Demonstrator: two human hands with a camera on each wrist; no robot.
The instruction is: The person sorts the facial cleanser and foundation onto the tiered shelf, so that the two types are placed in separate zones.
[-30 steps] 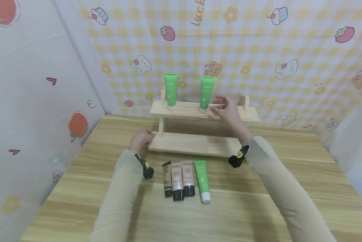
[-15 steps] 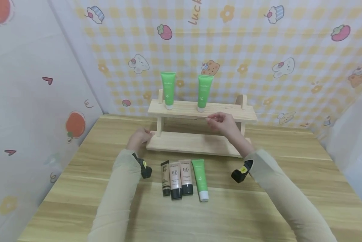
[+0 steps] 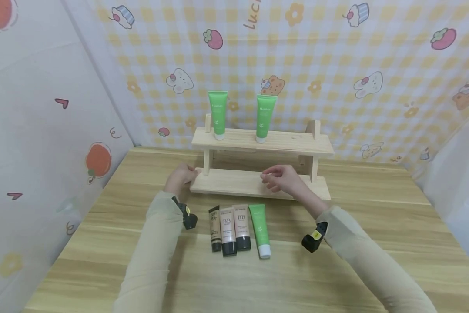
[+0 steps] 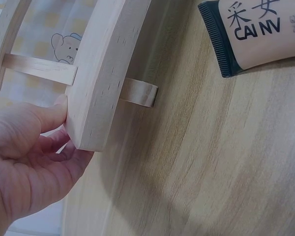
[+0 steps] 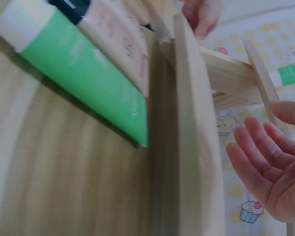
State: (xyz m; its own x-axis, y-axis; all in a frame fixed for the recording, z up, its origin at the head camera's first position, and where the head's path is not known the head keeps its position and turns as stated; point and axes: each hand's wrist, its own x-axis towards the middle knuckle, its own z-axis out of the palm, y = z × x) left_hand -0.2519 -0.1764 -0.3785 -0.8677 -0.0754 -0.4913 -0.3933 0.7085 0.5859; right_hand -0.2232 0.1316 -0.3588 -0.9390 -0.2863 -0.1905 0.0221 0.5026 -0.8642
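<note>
My left hand (image 3: 181, 177) holds the left end of the lower board of a two-tier wooden shelf (image 3: 234, 182); in the left wrist view the thumb lies on its top and the fingers curl beneath. Over the right half of that board hovers my right hand (image 3: 282, 179), its fingers loosely bent and nothing in them. Two green tubes, one at the left (image 3: 218, 115) and one near the middle (image 3: 265, 118), stand on their white caps on the upper board. A third green tube (image 3: 260, 230) lies on the table in front of the shelf.
Left of the lying green tube are two pinkish BB cream tubes (image 3: 241, 226) with black caps and a slimmer tan tube (image 3: 215, 226). All rest on the wood-grain table (image 3: 316, 282). A yellow-checked cloth (image 3: 242, 65) hangs behind the shelf.
My right hand has come away from beside the middle green tube, moving down and toward me to the lower board. The left hand keeps its grip on the shelf.
</note>
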